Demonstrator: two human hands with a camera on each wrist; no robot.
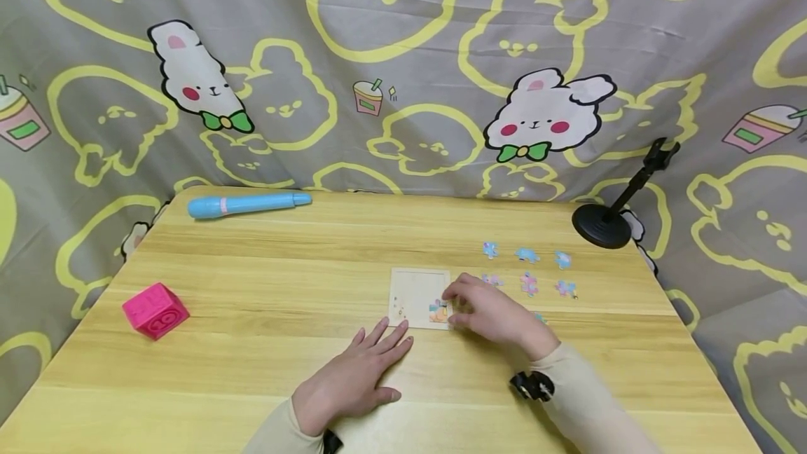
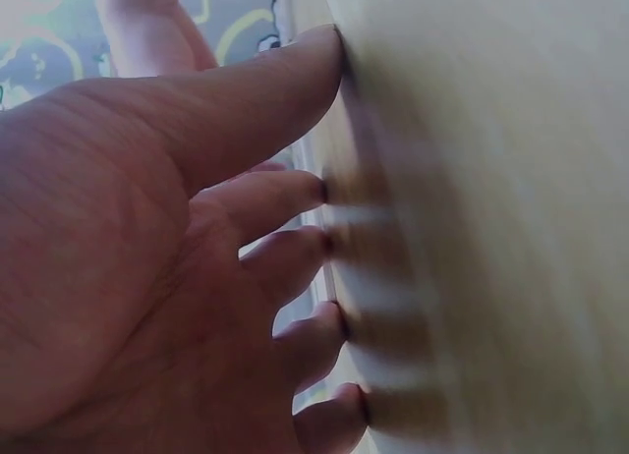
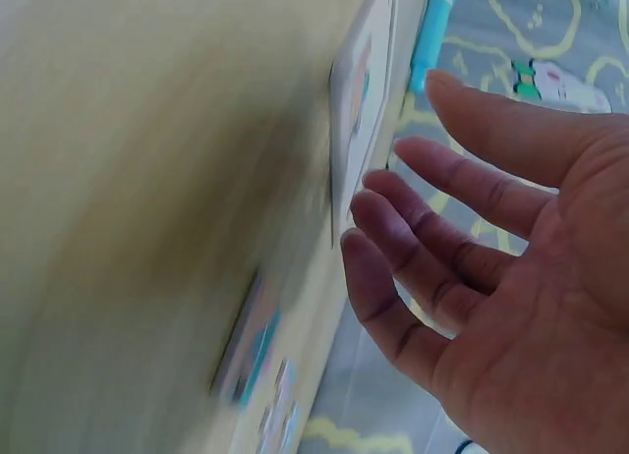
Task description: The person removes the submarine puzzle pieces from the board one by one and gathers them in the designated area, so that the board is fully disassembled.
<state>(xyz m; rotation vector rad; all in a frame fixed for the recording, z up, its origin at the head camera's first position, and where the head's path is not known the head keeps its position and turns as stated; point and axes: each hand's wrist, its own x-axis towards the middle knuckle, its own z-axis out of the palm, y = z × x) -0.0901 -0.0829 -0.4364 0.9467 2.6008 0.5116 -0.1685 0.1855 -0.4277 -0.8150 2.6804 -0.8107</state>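
A square wooden puzzle board [image 1: 412, 293] lies mid-table, with a colourful puzzle piece [image 1: 437, 312] fitted in its lower right corner. My left hand [image 1: 356, 377] is spread flat, fingertips pressing down at the board's near edge. In the left wrist view the thumb and fingertips of that hand [image 2: 147, 228] touch the wooden surface. Over the board's right edge hovers my right hand [image 1: 488, 310], close to the fitted piece. From the right wrist, this hand [image 3: 482, 248] shows loosely bent fingers, nothing between them, with the board [image 3: 359, 110] just past the fingertips.
Loose puzzle pieces lie in rows right of the board: blue ones [image 1: 526, 255] at the back, pink ones [image 1: 528, 284] before them, another [image 1: 540, 317] partly behind my right wrist. A black stand [image 1: 602, 225], a blue microphone-shaped toy [image 1: 252, 204] and a pink cube [image 1: 155, 310] stand farther out.
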